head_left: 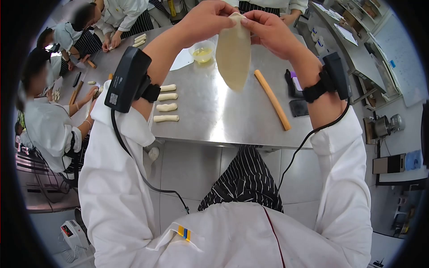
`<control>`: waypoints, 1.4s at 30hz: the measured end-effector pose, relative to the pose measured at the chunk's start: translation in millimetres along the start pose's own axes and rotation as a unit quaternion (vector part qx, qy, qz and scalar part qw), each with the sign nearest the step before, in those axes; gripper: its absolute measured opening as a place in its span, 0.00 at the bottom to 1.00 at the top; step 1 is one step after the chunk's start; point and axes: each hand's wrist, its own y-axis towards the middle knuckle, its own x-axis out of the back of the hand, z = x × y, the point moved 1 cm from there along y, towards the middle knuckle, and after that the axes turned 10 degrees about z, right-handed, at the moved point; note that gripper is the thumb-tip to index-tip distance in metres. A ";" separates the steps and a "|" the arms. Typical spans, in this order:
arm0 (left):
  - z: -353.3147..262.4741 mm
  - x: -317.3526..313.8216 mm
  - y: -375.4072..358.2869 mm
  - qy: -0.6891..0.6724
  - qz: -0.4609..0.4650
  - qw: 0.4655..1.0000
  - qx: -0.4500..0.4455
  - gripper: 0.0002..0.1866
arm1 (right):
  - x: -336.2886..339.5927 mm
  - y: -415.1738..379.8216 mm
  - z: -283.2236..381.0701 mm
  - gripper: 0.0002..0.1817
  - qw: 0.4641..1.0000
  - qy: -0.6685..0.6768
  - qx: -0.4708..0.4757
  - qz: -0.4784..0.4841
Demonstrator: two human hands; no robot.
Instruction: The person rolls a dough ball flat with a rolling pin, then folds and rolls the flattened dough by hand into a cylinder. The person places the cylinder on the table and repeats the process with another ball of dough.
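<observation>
A flattened oval sheet of dough [234, 58] hangs down over the steel table, pinched at its top edge by both hands. My left hand [209, 18] grips the upper left of it, and my right hand [268, 30] has the upper right corner between thumb and fingers. Below and to the right, a wooden rolling pin [272, 99] lies slanted on the table. Several rolled dough pieces [167, 96] rest in a column at the left. Behind my left forearm stands a clear bowl [202, 52] with yellowish liquid, beside a white scraper [182, 60].
The steel table [214, 120] has its front edge before my waist. A dark bottle with a purple label [295, 82] and a black flat object [298, 108] sit at the right. Co-workers in white jackets [51, 129] work with dough at the left and far side.
</observation>
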 end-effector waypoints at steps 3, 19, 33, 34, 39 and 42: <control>-21.5 -5.9 -22.9 0.051 -0.005 0.998 -0.035 0.16 | -6.2 -10.5 11.6 0.16 0.999 0.032 -0.015 0.015; 127.3 -42.1 -67.9 -0.146 0.096 0.965 0.195 0.16 | -78.1 -26.0 -137.5 0.13 0.961 0.180 -0.201 0.066; 295.5 -43.6 2.6 -0.268 0.080 0.907 0.315 0.19 | -44.7 64.5 -282.3 0.14 0.918 0.140 -0.362 0.081; 294.6 -43.5 6.0 -0.292 0.074 0.904 0.303 0.19 | -39.3 65.8 -281.7 0.13 0.918 0.139 -0.360 0.093; 273.2 -49.8 3.2 -0.382 0.055 0.883 0.269 0.19 | -29.0 49.8 -262.0 0.13 0.906 0.225 -0.335 0.129; 240.8 -39.4 -6.8 -0.370 0.079 0.897 0.228 0.17 | -34.5 36.3 -218.8 0.13 0.917 0.231 -0.314 0.084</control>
